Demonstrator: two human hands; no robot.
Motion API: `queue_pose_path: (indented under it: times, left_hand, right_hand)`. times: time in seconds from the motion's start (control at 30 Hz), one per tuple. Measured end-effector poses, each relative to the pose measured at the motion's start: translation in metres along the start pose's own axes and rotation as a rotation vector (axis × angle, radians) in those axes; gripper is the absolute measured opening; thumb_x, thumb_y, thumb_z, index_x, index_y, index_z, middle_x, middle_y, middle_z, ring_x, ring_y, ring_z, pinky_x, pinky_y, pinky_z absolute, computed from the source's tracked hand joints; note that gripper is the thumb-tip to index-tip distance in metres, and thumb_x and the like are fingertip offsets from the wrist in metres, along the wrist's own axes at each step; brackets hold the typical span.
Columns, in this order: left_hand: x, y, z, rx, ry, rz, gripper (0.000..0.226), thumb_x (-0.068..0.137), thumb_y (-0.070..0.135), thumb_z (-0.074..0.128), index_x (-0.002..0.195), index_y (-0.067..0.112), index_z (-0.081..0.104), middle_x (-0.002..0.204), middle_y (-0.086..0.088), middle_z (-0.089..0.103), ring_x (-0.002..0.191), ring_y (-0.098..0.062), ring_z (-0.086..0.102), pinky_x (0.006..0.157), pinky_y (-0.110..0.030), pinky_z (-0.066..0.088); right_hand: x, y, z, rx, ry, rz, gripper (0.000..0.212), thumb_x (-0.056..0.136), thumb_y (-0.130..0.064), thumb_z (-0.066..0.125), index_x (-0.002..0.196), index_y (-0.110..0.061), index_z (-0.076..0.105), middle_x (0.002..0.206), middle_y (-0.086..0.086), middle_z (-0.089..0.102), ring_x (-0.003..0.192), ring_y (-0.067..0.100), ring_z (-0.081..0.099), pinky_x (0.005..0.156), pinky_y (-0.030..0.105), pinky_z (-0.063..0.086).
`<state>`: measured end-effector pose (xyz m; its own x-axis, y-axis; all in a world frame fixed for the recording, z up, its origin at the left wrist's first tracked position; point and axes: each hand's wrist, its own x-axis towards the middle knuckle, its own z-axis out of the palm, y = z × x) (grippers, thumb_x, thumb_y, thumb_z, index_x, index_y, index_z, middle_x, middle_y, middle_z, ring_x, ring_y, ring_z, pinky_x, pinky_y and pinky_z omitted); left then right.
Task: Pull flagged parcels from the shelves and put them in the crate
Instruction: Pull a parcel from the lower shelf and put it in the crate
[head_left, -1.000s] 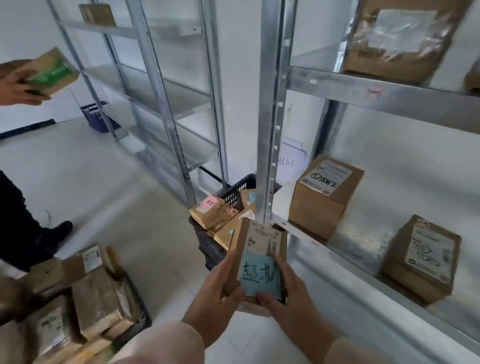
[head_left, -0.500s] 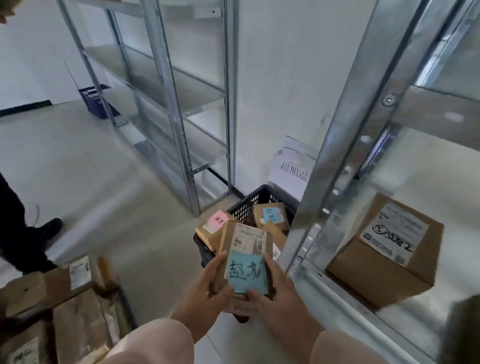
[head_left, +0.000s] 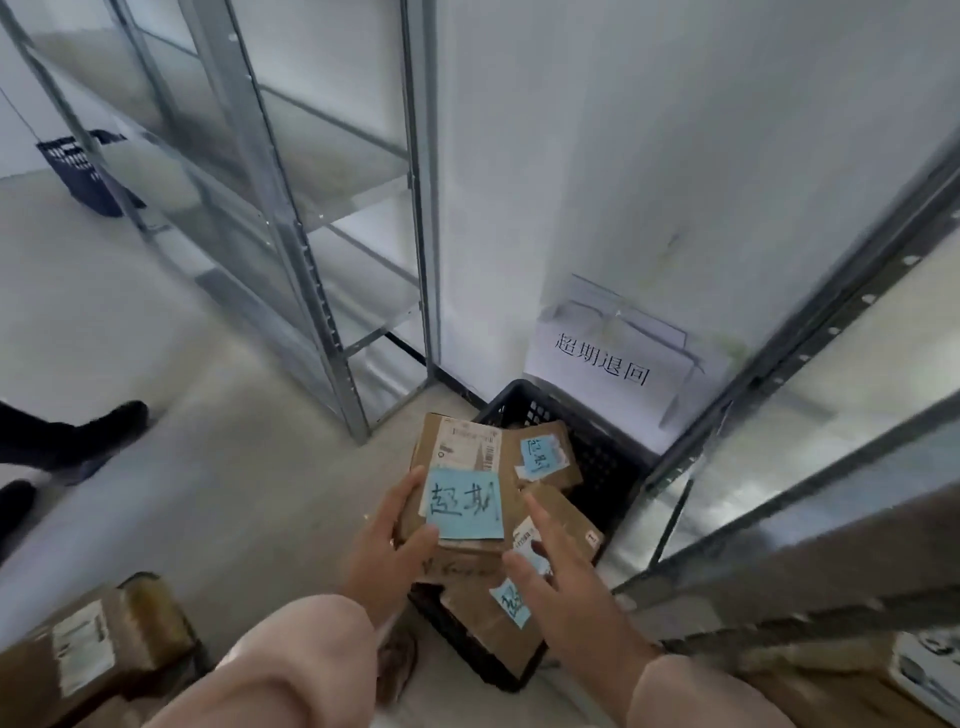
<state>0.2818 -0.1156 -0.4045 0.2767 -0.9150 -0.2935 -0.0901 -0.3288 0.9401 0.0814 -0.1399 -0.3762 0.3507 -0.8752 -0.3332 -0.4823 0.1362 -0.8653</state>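
Compared with half a second ago, the right hand (head_left: 563, 582) is no longer gripping the flagged parcel (head_left: 457, 483); it is lifting clear at 3 o'clock of it, fingers spread, grip fully open and holding nothing. The view is also tipping further down, so the black crate (head_left: 597, 457) is now sitting directly under the hands.

The left hand (head_left: 389, 540) is keeping its grip closed on the parcel's near-left corner, thumb lying across the bottom of the blue note (head_left: 464, 501), fingers curling along the left edge. The parcel is hanging over the crate, label side up, tilted slightly; whether it is touching the boxes below cannot be told.

Inside the crate, other flagged boxes are piling up: one with a blue note at 1 o'clock (head_left: 545, 457), another at 5 o'clock (head_left: 498, 618). A paper sign (head_left: 605, 358) is leaning on the wall at 12 o'clock behind the crate. A metal shelf post (head_left: 769, 364) is crossing at 2 o'clock, close beside the crate's far edge. Another person's dark shoe (head_left: 111, 421) is standing on the floor at 9 o'clock. Brown boxes (head_left: 88, 649) are lying at 7 o'clock.
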Motion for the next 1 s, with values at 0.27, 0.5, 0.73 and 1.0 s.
queue_pose_path:
  times: [0.27,0.5,0.73,1.0]
  left_hand:
    - [0.147,0.005,-0.008,0.271,-0.274,-0.041,0.052,0.097,0.022,0.052,0.137,0.049,0.031,0.111,0.018,0.057,0.073,0.012,0.061,0.056,0.002,0.041]
    - [0.282,-0.023,0.026,0.411,-0.507,-0.055,0.053,0.097,0.034,0.050,0.135,0.060,0.023,0.127,0.016,0.057,0.091,-0.003,0.064,0.059,-0.009,0.050]
    - [0.359,-0.069,0.076,0.503,-0.601,0.044,0.056,0.095,0.034,0.052,0.139,0.054,0.024,0.135,0.015,0.049,0.101,0.001,0.055,0.071,-0.006,0.044]
    - [0.384,-0.099,0.098,0.628,-0.658,0.142,0.063,0.095,0.030,0.054,0.146,0.045,0.021,0.144,0.004,0.040,0.127,-0.013,0.044,0.104,-0.037,0.045]
  right_hand:
    - [0.082,-0.012,0.019,0.090,0.205,0.192,0.070,0.069,-0.088,0.033,0.134,-0.070,0.015,0.149,-0.025,0.030,0.136,0.007,0.035,0.108,0.044,0.040]
    - [0.140,0.009,0.017,-0.125,0.358,0.307,0.064,0.078,-0.076,0.025,0.137,-0.066,0.001,0.148,-0.038,0.010,0.139,0.001,0.024,0.115,0.039,0.029]
    - [0.171,0.048,0.017,-0.495,0.420,0.404,0.055,0.085,-0.069,0.010,0.135,-0.063,-0.012,0.147,-0.035,-0.024,0.138,-0.009,-0.023,0.111,0.020,-0.009]
    - [0.183,0.073,0.020,-0.568,0.397,0.465,0.058,0.085,-0.068,0.005,0.131,-0.061,-0.029,0.146,-0.032,-0.033,0.136,-0.005,-0.030,0.111,0.024,-0.012]
